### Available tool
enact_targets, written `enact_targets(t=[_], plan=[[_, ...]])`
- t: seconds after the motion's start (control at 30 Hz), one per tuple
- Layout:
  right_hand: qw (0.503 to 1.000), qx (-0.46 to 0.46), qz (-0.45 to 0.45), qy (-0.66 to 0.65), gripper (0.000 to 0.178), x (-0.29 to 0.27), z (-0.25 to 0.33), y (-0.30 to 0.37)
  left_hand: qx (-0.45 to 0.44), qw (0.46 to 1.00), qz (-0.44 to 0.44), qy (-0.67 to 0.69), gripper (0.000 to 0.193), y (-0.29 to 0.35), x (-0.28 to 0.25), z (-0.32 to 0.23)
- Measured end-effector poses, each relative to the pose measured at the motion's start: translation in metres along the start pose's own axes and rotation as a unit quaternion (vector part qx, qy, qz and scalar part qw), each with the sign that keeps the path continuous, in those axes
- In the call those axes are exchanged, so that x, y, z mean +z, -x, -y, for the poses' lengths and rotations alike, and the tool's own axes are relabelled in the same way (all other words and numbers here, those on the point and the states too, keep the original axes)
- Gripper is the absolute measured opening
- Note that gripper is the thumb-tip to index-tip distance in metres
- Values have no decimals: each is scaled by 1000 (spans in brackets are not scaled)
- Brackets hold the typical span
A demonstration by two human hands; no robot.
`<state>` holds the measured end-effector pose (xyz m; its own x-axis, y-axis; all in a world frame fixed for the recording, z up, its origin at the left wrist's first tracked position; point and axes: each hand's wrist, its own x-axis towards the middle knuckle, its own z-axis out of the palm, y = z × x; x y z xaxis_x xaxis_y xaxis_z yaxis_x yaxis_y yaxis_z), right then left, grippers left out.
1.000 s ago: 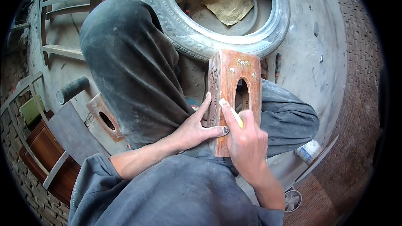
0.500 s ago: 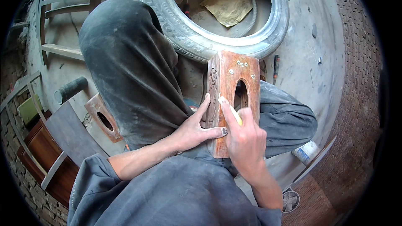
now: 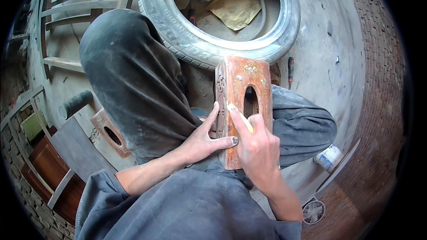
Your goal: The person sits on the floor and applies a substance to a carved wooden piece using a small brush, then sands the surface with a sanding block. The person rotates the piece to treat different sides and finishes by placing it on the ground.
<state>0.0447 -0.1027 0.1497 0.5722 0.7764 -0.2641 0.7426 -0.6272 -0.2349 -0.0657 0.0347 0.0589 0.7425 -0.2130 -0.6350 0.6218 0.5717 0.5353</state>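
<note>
A reddish-brown wooden tissue box (image 3: pixel 235 84) rests between my legs, its oval slot and several pale round studs facing up. Carved openwork runs along its left side. My left hand (image 3: pixel 207 138) steadies that side, thumb on the top edge and fingers spread along the carving. In my right hand (image 3: pixel 260 147) is a slim tool with a yellow handle (image 3: pixel 247 123), closed in the fingers. The index finger stretches along it to the upper left edge of the box, and the tool's working end is hidden.
A large dusty tyre (image 3: pixel 202 50) lies just beyond the box, with brown paper (image 3: pixel 235 6) inside. To the left are a second slotted box (image 3: pixel 102 126), a dark cylinder (image 3: pixel 75 105) and wooden chair frames (image 3: pixel 80 5). A screwdriver (image 3: pixel 290 73) and white tub (image 3: pixel 329 158) are at right.
The view has shifted slightly, so the tyre and box appear a little further left. Both hands keep nearly the same place on the box, and the grip on the yellow-handled tool is unchanged.
</note>
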Motion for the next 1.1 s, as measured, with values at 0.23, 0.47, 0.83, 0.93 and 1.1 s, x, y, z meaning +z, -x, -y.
enact_targets(t=[0.23,0.47,0.83,0.93,1.1], plan=[[1000,4,9,-20,62,-4,1,-1,1,1000,-3,10,127,0,1,2],[1000,6,-4,-17,60,1,0,-1,-3,1000,-7,-3,127,1,0,2],[999,0,-8,-32,58,1,-4,13,-27,1000,-8,7,118,4,3,-2],[999,-8,-13,-38,58,3,-6,4,-3,1000,-9,3,122,0,2,2],[998,5,-62,-30,54,3,-32,-22,8,998,-49,25,95,-5,12,-4]])
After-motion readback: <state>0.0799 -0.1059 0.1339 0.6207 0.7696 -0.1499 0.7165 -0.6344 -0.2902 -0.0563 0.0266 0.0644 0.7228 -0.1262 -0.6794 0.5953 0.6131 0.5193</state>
